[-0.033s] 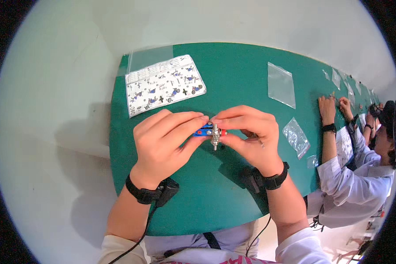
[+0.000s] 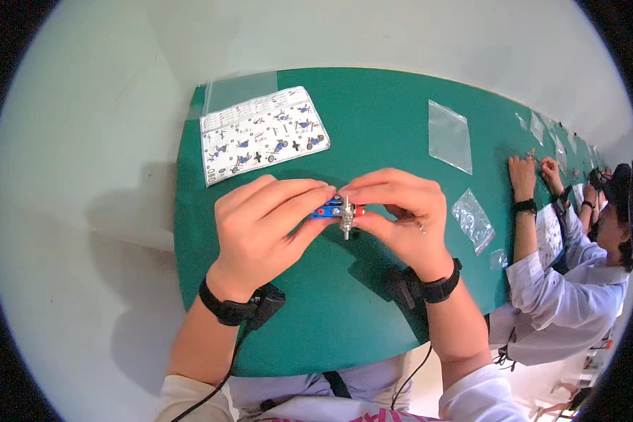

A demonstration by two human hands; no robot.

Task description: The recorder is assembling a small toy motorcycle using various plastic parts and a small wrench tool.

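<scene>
Head view: the left hand (image 2: 264, 219) pinches the blue end of a small blue-and-red assembly (image 2: 324, 212) with a metal crosspiece (image 2: 346, 219). It sits between both hands' fingertips, above the green counter (image 2: 309, 302); the right hand (image 2: 406, 209) grips its red end. Farther off lie a printed sheet (image 2: 264, 139) and a clear bag (image 2: 449, 137).

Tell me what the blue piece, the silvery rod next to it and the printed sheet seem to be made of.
Blue piece: plastic or painted metal; its even, solid colour leaves both open.
Silvery rod: probably metal, with a shiny grey finish and bright highlights.
Printed sheet: likely paper, thin and white with dark and blue drawings; whether it is coated, I can't tell.
</scene>
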